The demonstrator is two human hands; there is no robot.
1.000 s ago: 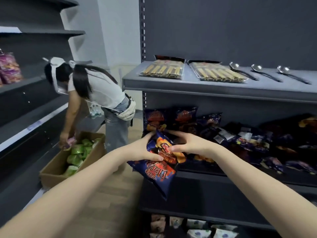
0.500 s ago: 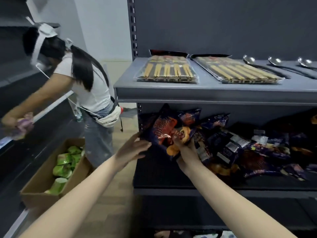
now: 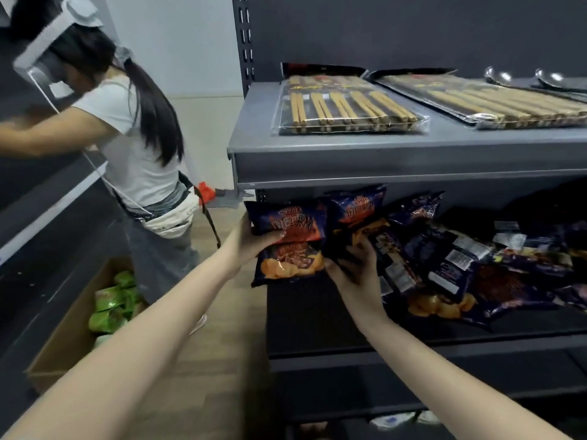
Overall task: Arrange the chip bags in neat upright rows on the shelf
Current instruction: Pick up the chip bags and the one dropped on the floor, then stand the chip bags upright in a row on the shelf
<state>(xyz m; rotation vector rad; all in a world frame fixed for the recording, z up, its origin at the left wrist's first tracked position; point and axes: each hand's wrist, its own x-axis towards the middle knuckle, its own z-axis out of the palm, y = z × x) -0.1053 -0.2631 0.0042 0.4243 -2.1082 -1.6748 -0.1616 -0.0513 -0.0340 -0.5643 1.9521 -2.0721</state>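
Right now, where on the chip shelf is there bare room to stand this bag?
The chip shelf is bare at its front left, between its lip and the chip bag in the left hand. Right of the right hand, the heap of bags crowds it.

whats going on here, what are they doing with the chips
A person is tidying chip bags on the dark grey metal shelf. Their left hand grips one upright blue-and-orange chip bag at the shelf's left end, while the right hand holds a second matching bag just beside it. The remaining dark blue bags lie in a jumbled heap to the right, not yet stood up. To the left, another person in a white top stands by a cardboard box of green packets.
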